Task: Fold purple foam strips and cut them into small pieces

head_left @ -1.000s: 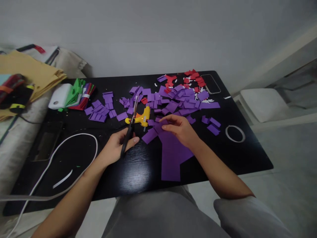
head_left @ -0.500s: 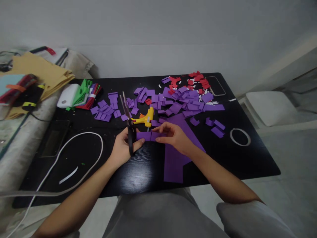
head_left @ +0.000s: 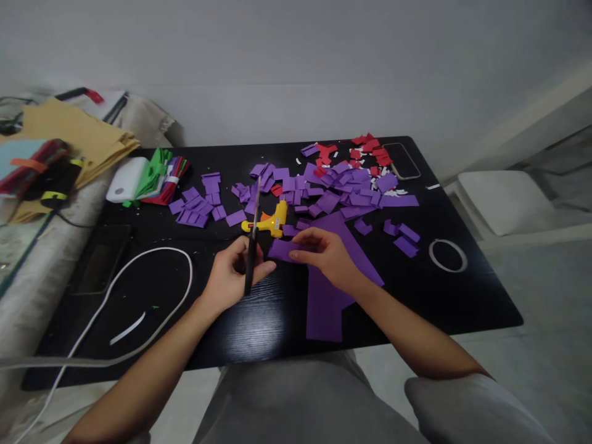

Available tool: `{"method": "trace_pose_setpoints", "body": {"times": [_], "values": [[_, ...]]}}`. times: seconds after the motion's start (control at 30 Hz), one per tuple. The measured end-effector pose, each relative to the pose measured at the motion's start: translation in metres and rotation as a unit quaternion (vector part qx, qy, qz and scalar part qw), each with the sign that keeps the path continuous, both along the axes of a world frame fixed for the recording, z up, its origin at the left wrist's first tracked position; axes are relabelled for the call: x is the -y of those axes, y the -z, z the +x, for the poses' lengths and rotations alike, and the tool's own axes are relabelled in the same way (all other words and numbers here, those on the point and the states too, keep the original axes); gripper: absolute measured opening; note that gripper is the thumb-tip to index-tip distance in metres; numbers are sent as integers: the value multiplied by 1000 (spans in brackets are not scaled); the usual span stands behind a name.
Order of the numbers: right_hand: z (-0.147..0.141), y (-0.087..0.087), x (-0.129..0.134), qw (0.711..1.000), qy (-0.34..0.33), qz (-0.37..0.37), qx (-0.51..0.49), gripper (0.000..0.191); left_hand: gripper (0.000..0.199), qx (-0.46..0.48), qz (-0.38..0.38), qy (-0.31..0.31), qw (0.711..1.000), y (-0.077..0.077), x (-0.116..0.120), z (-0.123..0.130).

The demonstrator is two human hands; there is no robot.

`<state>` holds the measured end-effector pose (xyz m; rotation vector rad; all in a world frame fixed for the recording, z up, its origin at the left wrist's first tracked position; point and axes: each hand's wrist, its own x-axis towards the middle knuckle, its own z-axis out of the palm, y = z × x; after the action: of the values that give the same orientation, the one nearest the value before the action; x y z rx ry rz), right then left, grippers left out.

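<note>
A pair of black-handled scissors (head_left: 251, 262) is held in my left hand (head_left: 230, 271), its blades pointing up and away from me. My right hand (head_left: 329, 256) pinches a purple paper strip (head_left: 280, 250) between thumb and fingers, and the strip's free end reaches toward my left hand. Just beyond the strip lies a yellow glue gun (head_left: 276, 221) on its side. Larger purple sheets (head_left: 324, 308) lie partly beneath my right hand and wrist. Many small folded purple pieces (head_left: 345, 179) are heaped behind the glue gun.
On the black table (head_left: 176, 308), a white cable (head_left: 187, 296) curves at left near a dark phone-like slab (head_left: 102, 259). Bundled coloured strips (head_left: 160, 176) sit at the back left. Red scraps (head_left: 372, 148) lie at the far right, a tape-like ring (head_left: 448, 256) nearer. A white stool (head_left: 506, 200) stands beyond.
My left hand has let go of the left part of the purple paper, and the scissors have swung more upright. The strip in my right hand now has its left end free.
</note>
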<state>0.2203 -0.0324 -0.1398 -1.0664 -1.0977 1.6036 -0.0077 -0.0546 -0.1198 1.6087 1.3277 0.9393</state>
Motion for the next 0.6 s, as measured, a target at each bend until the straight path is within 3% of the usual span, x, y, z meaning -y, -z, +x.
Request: {"method": "trace_pose_setpoints", "body": {"times": [0.2,0.3,0.5,0.6], "values": [[2,5,-6,996,-1,-52,-67,33,51,47,-9,52,998,-2,-4,-18],[1,5,-5,994,-8,-74,-85,33,44,22,-21,75,997,-2,-6,-23],[1,1,-4,994,-15,-61,-92,30,34,-23,-51,64,996,-1,-10,-21],[3,-1,-5,994,9,-62,-93,32,36,-99,-26,27,994,-7,-11,-21]]}}
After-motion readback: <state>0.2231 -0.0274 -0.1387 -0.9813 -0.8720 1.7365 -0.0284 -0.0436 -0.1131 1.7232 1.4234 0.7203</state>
